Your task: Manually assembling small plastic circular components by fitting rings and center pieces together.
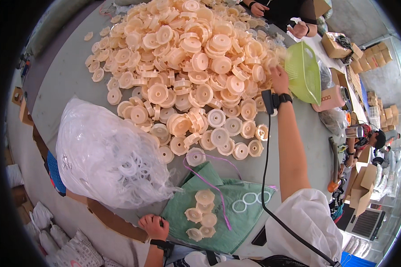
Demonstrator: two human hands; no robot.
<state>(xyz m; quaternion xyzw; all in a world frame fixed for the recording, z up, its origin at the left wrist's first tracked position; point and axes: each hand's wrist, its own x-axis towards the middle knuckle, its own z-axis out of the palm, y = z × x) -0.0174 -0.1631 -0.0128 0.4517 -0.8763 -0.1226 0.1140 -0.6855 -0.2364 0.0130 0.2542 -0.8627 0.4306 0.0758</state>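
Note:
A large heap of peach-coloured round plastic caps (pixel 200 62) covers the far part of the grey table. My right hand (pixel 279 79) reaches to the heap's right edge, beside a light green plastic basket (pixel 305 73); its fingertips blur into the caps there, so its grip is unclear. At the table's near edge my left hand (pixel 154 226) is curled, with a small dark thing at its thumb that I cannot make out. Just right of it, several paler caps (pixel 205 213) lie in two rows on a green cloth-like sheet (pixel 236 222). Three white rings (pixel 251 199) rest on that sheet too.
A clear plastic bag of white rings (pixel 116 160) bulges at the left. Pink string (pixel 218 196) crosses the green sheet. A black cable (pixel 264 178) runs from my right wrist. Across the table are a co-worker's hands (pixel 298 29); a pink bottle (pixel 332 98) stands beyond the basket.

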